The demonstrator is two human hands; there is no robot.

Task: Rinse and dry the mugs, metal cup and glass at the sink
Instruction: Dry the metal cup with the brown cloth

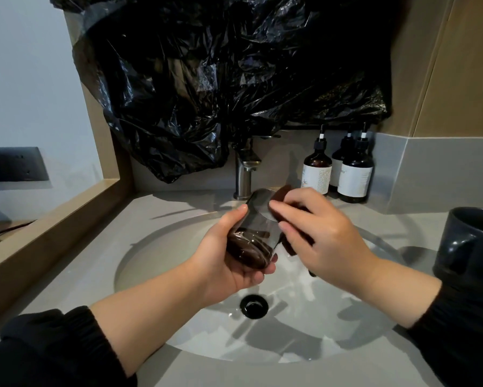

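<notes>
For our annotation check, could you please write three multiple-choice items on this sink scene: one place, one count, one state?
1. Where does the dark mug stand?
A) in the basin
B) on the counter, right of the basin
C) under the tap

2. How many pump bottles stand by the back wall?
A) one
B) five
C) three

3. How is the tinted glass held?
A) tilted, over the basin
B) upright on the counter
C) upside down on the drain

Answers:
1 B: the mug sits on the grey counter at the right edge of the view.
2 C: three pump heads show there.
3 A: the left hand grips it aslant above the basin, while the right hand holds a dark cloth at its rim.
</notes>
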